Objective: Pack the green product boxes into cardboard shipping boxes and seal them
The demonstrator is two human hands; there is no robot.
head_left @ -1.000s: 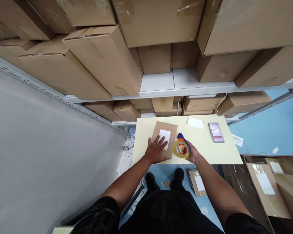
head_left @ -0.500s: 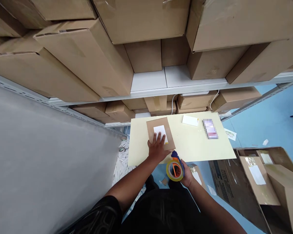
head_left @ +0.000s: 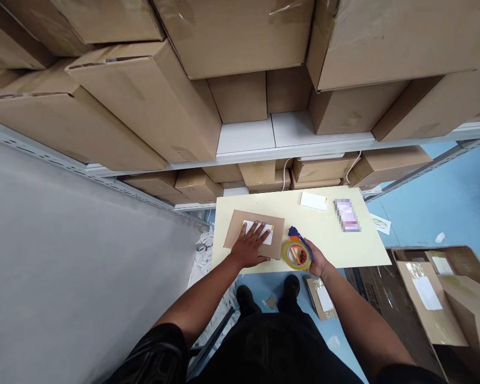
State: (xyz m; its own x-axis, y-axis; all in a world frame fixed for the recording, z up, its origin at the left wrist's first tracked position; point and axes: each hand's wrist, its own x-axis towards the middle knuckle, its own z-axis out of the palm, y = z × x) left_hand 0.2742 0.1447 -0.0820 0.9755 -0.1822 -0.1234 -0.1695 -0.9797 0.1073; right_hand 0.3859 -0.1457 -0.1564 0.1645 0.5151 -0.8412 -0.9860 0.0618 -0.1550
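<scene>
Flat on the pale yellow table [head_left: 324,242] lies a brown cardboard parcel [head_left: 235,228] with a white label [head_left: 269,236] on top. My left hand [head_left: 250,246] rests on it with fingers spread, covering part of the label. To the right of the parcel, my right hand [head_left: 317,258] grips a tape dispenser [head_left: 298,253], blue and orange with a roll of clear yellowish tape. The dispenser is over the table's front edge, and its blue head points away from me. Some of my right fingers are hidden behind it.
At the table's back lie a white pad of labels [head_left: 313,200] and a blurred purple item [head_left: 347,215]. Shelves of cardboard boxes [head_left: 152,101] rise behind. A large open carton [head_left: 428,298] stands right, and a small parcel [head_left: 320,297] lies on the floor. A grey wall [head_left: 84,256] is left.
The parcel has turned about a quarter under my left hand, so its long side now runs left to right. My right hand has moved the dispenser slightly right and away from me.
</scene>
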